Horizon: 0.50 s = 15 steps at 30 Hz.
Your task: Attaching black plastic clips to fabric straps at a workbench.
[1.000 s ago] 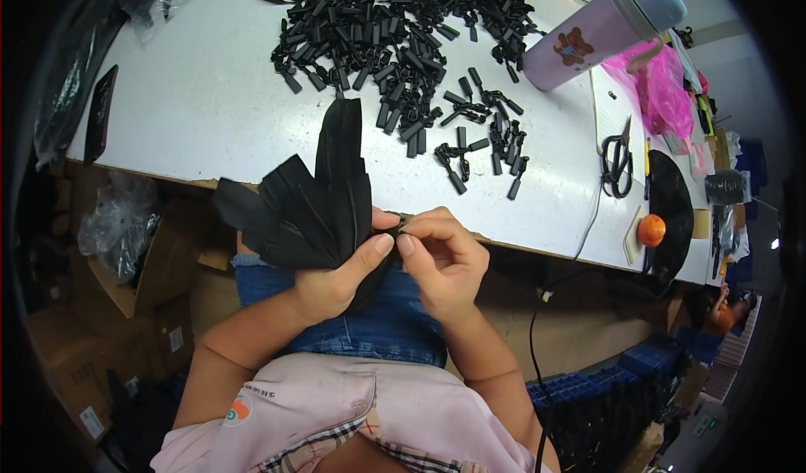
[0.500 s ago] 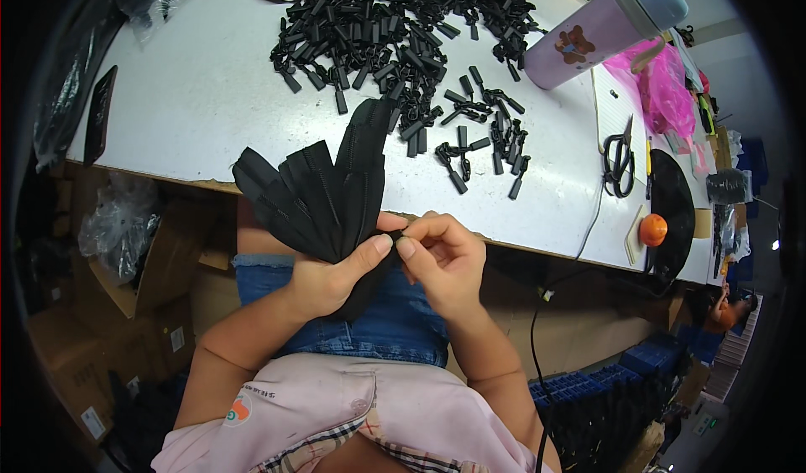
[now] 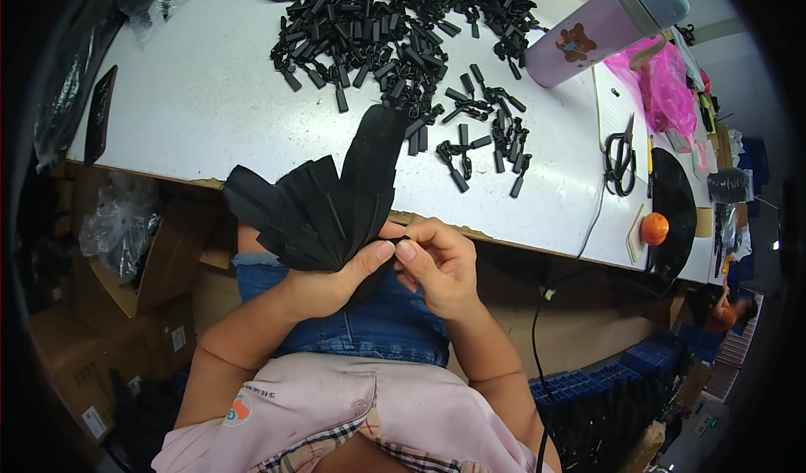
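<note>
Scene: I look down on a seated worker at the near edge of a white table (image 3: 210, 112), both hands raised over a denim-clad lap.
Left hand: my left hand (image 3: 336, 276) is closed around the gathered ends of a fan of black zipper strips (image 3: 323, 200), thumb pressed on top; the strips splay up and left, the longest reaching over the table edge.
Right hand: my right hand (image 3: 441, 263) is pinched narrow, thumb and forefinger meeting the left thumb at the base of the fan; they seem to nip a small black piece, though it is too small for me to be sure.
Step in hand: I judge this as fitting or aligning a small part at the end of one strip while the bundle is held steady.
Next move calls for: a firm left grip so the fan does not slip, and a fine, straight push from the right fingertips.
Supply: a heap of small black zipper pieces (image 3: 395, 36) lies on the table, well apart from the hands.
Also on the table: a lilac bottle (image 3: 604, 28), black scissors (image 3: 620, 158), a pink bag (image 3: 663, 83) and an orange ball (image 3: 654, 229) at the right.
</note>
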### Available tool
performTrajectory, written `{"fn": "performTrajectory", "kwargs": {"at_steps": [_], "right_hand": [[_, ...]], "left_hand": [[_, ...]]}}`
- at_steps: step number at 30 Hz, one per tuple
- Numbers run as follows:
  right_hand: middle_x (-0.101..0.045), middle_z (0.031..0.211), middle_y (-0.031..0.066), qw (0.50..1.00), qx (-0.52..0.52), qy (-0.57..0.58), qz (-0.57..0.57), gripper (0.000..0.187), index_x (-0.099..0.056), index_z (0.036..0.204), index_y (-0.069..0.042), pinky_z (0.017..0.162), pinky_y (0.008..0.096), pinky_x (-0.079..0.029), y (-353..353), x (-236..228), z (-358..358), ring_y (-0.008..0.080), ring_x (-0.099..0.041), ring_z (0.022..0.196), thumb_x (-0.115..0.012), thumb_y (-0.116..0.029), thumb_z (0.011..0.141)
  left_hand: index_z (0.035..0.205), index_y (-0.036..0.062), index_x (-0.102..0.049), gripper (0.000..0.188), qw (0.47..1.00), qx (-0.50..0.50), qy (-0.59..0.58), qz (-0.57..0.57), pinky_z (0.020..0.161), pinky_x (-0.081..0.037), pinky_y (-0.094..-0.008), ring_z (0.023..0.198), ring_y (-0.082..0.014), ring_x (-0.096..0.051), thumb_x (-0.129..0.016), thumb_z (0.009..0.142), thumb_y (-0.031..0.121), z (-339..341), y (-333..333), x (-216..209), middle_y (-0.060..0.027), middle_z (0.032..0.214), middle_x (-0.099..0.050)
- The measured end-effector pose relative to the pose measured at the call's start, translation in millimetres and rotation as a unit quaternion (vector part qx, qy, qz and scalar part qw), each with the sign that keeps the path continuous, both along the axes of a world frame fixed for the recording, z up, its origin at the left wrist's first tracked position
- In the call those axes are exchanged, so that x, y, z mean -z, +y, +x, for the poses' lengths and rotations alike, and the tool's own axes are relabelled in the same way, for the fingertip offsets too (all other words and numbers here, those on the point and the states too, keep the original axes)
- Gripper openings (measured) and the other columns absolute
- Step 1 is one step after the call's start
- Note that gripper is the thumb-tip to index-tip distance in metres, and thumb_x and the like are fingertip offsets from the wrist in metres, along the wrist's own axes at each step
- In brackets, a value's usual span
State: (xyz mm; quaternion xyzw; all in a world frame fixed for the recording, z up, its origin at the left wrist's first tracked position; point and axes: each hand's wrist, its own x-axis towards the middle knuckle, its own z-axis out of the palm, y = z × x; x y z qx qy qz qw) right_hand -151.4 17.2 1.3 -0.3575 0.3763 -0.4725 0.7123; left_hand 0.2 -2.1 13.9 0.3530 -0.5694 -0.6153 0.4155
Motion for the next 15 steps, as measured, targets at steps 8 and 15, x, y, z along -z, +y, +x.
{"fn": "performTrajectory", "kwargs": {"at_steps": [8,15], "right_hand": [[-0.048,0.067,0.0043,0.914,0.112,0.262,-0.289,0.017,-0.05,0.084,0.002,0.05,0.0161,-0.035,-4,-3,2,0.0058,-0.042,0.055,-0.056,0.005,0.068],[-0.05,0.061,-0.0005,0.972,-0.007,0.156,-0.175,0.007,-0.054,0.074,0.002,0.043,0.0147,-0.032,-16,-10,-9,0.001,-0.04,0.048,-0.058,-0.001,0.071]], "left_hand": [[0.089,0.001,-0.052,0.013,0.999,-0.029,-0.005,0.026,0.07,-0.038,-0.0221,0.078,-0.0097,-0.047,-0.05,0.081,0.011,0,1,2,-0.0033,0.083,-0.051],[0.087,0.001,-0.051,0.012,0.999,-0.009,0.019,0.03,0.067,-0.039,-0.0214,0.076,-0.0089,-0.047,-0.051,0.081,0.011,-1,0,4,-0.0025,0.081,-0.051]]}}
